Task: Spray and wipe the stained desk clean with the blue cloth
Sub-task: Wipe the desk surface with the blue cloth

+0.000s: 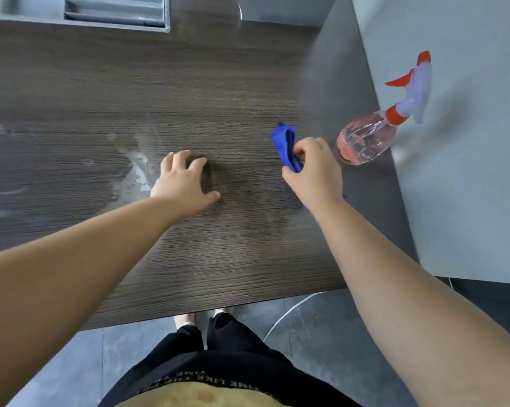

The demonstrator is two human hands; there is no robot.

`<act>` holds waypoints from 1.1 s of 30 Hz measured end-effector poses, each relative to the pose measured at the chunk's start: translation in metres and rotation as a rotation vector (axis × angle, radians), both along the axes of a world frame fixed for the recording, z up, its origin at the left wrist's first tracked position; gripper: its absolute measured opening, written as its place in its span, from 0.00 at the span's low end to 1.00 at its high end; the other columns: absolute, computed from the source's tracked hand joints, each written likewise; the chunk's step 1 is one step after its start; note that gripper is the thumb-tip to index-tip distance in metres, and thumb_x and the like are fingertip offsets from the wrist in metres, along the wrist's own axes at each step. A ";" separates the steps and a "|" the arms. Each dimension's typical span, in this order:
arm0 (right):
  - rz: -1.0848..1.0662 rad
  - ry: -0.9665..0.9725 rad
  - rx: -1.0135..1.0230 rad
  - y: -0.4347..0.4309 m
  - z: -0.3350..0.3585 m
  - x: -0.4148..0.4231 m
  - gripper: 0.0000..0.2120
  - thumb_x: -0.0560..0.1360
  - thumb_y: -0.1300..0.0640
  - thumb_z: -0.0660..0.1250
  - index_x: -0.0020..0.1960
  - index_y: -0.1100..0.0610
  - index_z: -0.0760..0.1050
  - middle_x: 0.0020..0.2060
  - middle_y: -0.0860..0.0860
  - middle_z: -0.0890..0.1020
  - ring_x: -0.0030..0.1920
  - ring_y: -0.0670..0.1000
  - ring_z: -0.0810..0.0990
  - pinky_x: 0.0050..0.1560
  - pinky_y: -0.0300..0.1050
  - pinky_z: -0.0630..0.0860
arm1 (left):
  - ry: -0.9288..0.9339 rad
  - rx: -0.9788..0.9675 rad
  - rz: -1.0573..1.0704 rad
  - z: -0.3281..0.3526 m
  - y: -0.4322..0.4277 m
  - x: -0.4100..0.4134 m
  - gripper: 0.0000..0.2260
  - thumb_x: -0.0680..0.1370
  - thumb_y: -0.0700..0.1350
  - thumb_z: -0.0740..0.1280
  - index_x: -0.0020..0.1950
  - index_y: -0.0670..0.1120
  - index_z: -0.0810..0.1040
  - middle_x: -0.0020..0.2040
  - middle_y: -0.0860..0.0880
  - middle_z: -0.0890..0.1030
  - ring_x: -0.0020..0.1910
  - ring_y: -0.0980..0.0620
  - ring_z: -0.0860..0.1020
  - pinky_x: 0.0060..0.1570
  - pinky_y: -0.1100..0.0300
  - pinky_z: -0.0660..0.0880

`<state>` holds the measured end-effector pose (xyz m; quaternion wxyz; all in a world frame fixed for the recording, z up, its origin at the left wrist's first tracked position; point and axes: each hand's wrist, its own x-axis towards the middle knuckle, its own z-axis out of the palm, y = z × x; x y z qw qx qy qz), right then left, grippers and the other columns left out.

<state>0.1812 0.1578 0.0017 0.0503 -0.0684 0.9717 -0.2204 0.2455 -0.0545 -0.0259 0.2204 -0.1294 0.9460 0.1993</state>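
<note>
The dark wood-grain desk (pixel 189 92) fills most of the view, with whitish wet smears (pixel 139 168) across its left half. My right hand (pixel 314 168) grips the bunched blue cloth (pixel 286 146) above the desk's right side; a bit of the cloth sticks out under my wrist. My left hand (pixel 183 182) rests on the desk with its fingers spread, just right of the smears. A clear spray bottle (pixel 368 136) with pinkish liquid and an orange trigger stands upright at the desk's right edge, just right of the cloth.
A grey tray (pixel 80 13) with compartments sits at the far left of the desk. A pale grey partition wall (pixel 459 171) runs along the right side. The desk's near edge is just in front of my legs, above a grey tiled floor (pixel 321 333).
</note>
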 end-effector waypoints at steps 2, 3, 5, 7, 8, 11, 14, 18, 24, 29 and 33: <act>0.149 -0.078 0.042 -0.007 -0.007 0.010 0.15 0.71 0.50 0.71 0.55 0.52 0.74 0.53 0.47 0.74 0.46 0.50 0.76 0.43 0.45 0.72 | 0.025 -0.015 0.028 -0.003 -0.006 0.007 0.35 0.74 0.59 0.66 0.76 0.51 0.56 0.76 0.46 0.52 0.75 0.43 0.45 0.71 0.46 0.57; 0.188 -0.097 0.036 -0.010 -0.012 0.015 0.17 0.72 0.47 0.70 0.58 0.51 0.74 0.55 0.46 0.74 0.48 0.49 0.76 0.45 0.45 0.73 | 0.022 -0.016 0.027 -0.004 -0.010 0.010 0.35 0.74 0.59 0.67 0.76 0.51 0.56 0.76 0.47 0.52 0.75 0.43 0.45 0.71 0.46 0.56; 0.231 -0.016 0.026 -0.016 -0.022 0.020 0.19 0.75 0.48 0.66 0.64 0.53 0.73 0.61 0.47 0.74 0.58 0.49 0.73 0.51 0.47 0.74 | 0.017 -0.034 0.016 -0.006 -0.018 0.018 0.36 0.73 0.58 0.67 0.76 0.52 0.55 0.76 0.47 0.51 0.75 0.43 0.44 0.71 0.45 0.57; 0.338 0.015 0.099 -0.019 -0.032 0.016 0.23 0.79 0.51 0.62 0.72 0.57 0.66 0.72 0.50 0.66 0.71 0.52 0.62 0.66 0.46 0.66 | 0.023 -0.082 -0.012 -0.008 -0.024 0.025 0.37 0.72 0.59 0.68 0.76 0.52 0.55 0.76 0.48 0.50 0.75 0.44 0.43 0.72 0.45 0.55; 0.413 -0.018 0.156 -0.021 -0.039 0.013 0.26 0.80 0.51 0.59 0.75 0.59 0.60 0.75 0.51 0.59 0.75 0.53 0.54 0.72 0.47 0.58 | 0.020 -0.106 -0.029 -0.008 -0.025 0.029 0.38 0.72 0.60 0.67 0.76 0.53 0.54 0.76 0.48 0.49 0.75 0.44 0.43 0.72 0.45 0.53; 0.547 -0.050 0.333 -0.024 -0.062 0.013 0.30 0.82 0.48 0.54 0.77 0.61 0.48 0.77 0.53 0.48 0.77 0.54 0.44 0.76 0.51 0.44 | -0.023 -0.144 -0.074 -0.007 -0.026 0.032 0.38 0.73 0.63 0.64 0.77 0.54 0.49 0.77 0.48 0.45 0.76 0.44 0.42 0.72 0.47 0.50; 0.602 0.049 0.395 -0.022 -0.074 0.023 0.30 0.80 0.46 0.52 0.76 0.62 0.52 0.76 0.57 0.53 0.76 0.57 0.51 0.74 0.53 0.48 | -0.066 -0.171 -0.116 -0.007 -0.028 0.030 0.38 0.74 0.66 0.61 0.77 0.55 0.46 0.77 0.48 0.43 0.76 0.43 0.42 0.73 0.48 0.49; 0.693 0.143 0.392 0.006 -0.078 0.014 0.30 0.79 0.45 0.47 0.74 0.61 0.60 0.74 0.57 0.61 0.74 0.58 0.59 0.71 0.57 0.58 | -0.100 -0.199 -0.148 -0.008 -0.029 0.029 0.38 0.75 0.66 0.58 0.77 0.55 0.44 0.77 0.48 0.42 0.76 0.42 0.41 0.73 0.48 0.49; 0.135 0.070 -0.060 -0.024 -0.078 0.022 0.24 0.79 0.55 0.60 0.72 0.62 0.63 0.74 0.56 0.61 0.75 0.54 0.57 0.73 0.46 0.54 | -0.103 -0.216 -0.175 -0.010 -0.031 0.028 0.38 0.75 0.67 0.57 0.77 0.54 0.43 0.78 0.47 0.42 0.75 0.41 0.42 0.74 0.47 0.47; -0.035 0.173 -0.076 -0.015 -0.071 0.023 0.09 0.73 0.57 0.69 0.51 0.60 0.78 0.62 0.54 0.73 0.66 0.54 0.69 0.54 0.36 0.67 | -0.108 -0.235 -0.200 -0.011 -0.031 0.028 0.38 0.75 0.67 0.56 0.77 0.53 0.42 0.77 0.46 0.42 0.75 0.40 0.42 0.74 0.46 0.46; -0.042 0.242 -0.109 -0.019 -0.059 0.023 0.05 0.73 0.58 0.67 0.45 0.60 0.80 0.54 0.54 0.77 0.57 0.55 0.74 0.53 0.33 0.65 | -0.133 -0.240 -0.204 -0.008 -0.029 0.025 0.38 0.76 0.66 0.57 0.77 0.52 0.42 0.77 0.45 0.41 0.75 0.39 0.42 0.74 0.45 0.46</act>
